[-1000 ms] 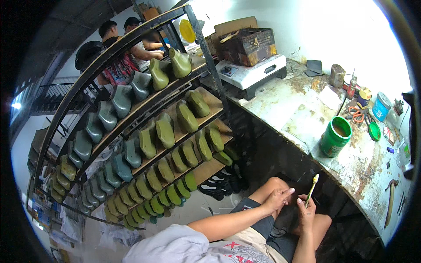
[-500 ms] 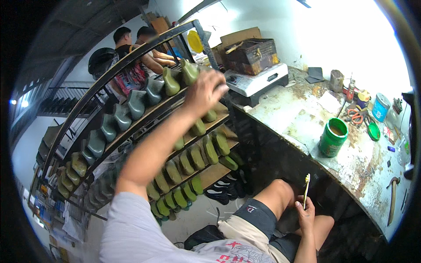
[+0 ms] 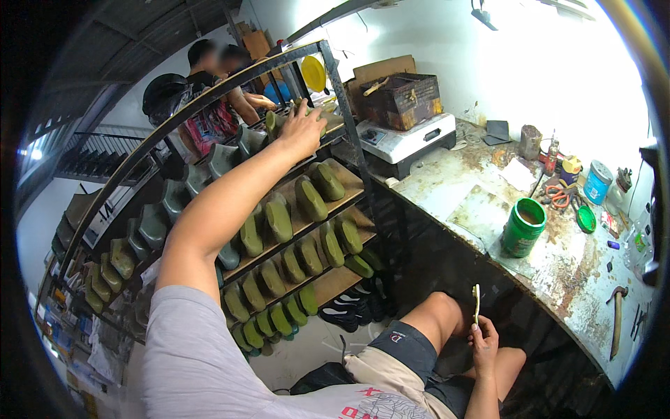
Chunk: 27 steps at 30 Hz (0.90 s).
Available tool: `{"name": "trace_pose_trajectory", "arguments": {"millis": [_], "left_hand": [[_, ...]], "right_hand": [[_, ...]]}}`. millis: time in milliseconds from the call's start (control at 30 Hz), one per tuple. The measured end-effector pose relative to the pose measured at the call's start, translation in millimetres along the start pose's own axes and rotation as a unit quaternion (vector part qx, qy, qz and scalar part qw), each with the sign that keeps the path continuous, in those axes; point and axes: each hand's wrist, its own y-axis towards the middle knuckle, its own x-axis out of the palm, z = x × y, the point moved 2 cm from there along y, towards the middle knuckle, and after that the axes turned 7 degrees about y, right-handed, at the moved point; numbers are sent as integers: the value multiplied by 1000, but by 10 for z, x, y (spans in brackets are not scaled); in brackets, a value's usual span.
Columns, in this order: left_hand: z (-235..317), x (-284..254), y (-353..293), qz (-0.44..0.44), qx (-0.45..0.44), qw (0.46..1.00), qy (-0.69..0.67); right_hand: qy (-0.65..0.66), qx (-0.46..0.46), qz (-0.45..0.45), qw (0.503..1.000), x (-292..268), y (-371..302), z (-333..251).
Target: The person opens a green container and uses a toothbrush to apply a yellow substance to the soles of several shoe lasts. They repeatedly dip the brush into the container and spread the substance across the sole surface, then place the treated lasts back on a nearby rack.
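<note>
My left hand [image 3: 301, 133] reaches up to the top shelf of a rack, its fingers curled over an olive-green shoe last [image 3: 302, 109] that the hand mostly hides. Beside it on that shelf stands another green shoe last [image 3: 272, 126], then a line of grey ones [image 3: 223, 160]. Low in front of the workbench, my right hand [image 3: 484, 340] pinches a toothbrush [image 3: 477, 302] by its handle, head upward. On the bench [image 3: 453, 209] stands an open green tub [image 3: 523, 227] holding a brownish substance.
Lower rack tiers hold several green shoe lasts [image 3: 307, 258]. On the bench are a white appliance [image 3: 412, 140] under a stained box [image 3: 401, 101], scissors [image 3: 556, 197], a green lid [image 3: 585, 218], a blue can [image 3: 598, 183] and a hammer [image 3: 617, 321]. Other people [image 3: 209, 105] stand behind the rack.
My left hand has shifted left along the top shelf and closed over a last. My right hand still holds the toothbrush, which has swung left and stands more upright. The view has shifted slightly.
</note>
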Motion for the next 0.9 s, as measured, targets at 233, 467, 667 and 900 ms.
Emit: {"name": "trace_pose_trajectory", "arguments": {"millis": [233, 467, 667, 900], "left_hand": [[12, 85, 51, 55, 14, 998, 25], [176, -437, -241, 90, 43, 994, -36], [558, -1446, -1106, 303, 62, 938, -157], [1299, -1128, -1563, 157, 18, 776, -611]], "right_hand": [[-18, -7, -1, 1000, 19, -1, -20], [-7, -4, 13, 1000, 5, 11, 37], [-59, 3, 36, 998, -29, 30, 8], [-44, -49, 39, 997, 29, -53, -218]]}}
